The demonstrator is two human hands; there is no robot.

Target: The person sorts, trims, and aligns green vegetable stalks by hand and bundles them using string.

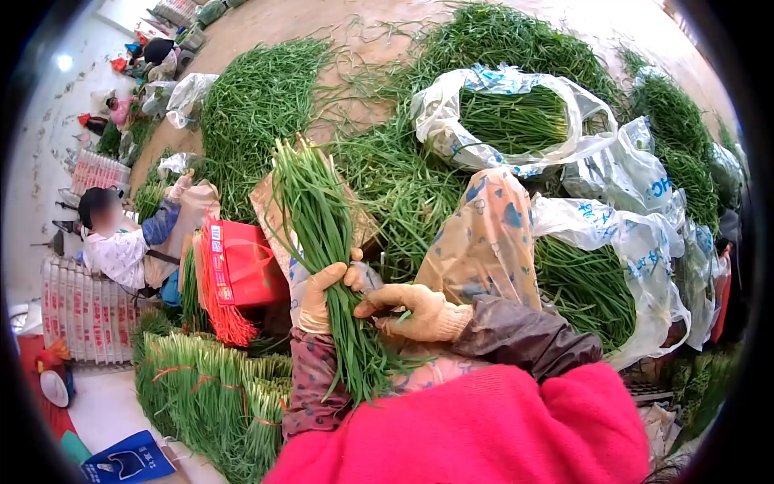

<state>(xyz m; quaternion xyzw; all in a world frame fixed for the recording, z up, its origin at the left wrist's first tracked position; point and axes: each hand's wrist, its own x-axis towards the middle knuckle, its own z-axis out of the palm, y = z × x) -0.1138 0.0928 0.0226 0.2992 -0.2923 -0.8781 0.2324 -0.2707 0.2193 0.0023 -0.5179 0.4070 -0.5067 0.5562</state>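
A long bunch of green chives (318,202) is held upright in front of me, its pale cut ends at the top and its leaf tips hanging to my lap. My left hand (321,294), in a cream glove, wraps round the bunch near its middle. At the bunch's right side, my right hand (423,313), gloved too, has its fingers closed in a pinch. A bit of green leaf shows at those fingers. Behind the bunch lies a brown board or cardboard sheet (270,202). A patterned plastic cover (484,242) lies over my knee.
Loose chives (262,105) are heaped ahead. Open plastic bags of chives (592,141) (645,266) stand at the right. Left are a red bag (246,266), orange-red ties (230,323) and tied bundles (193,379). A co-worker (121,242) sits further left beside stacked crates (85,310).
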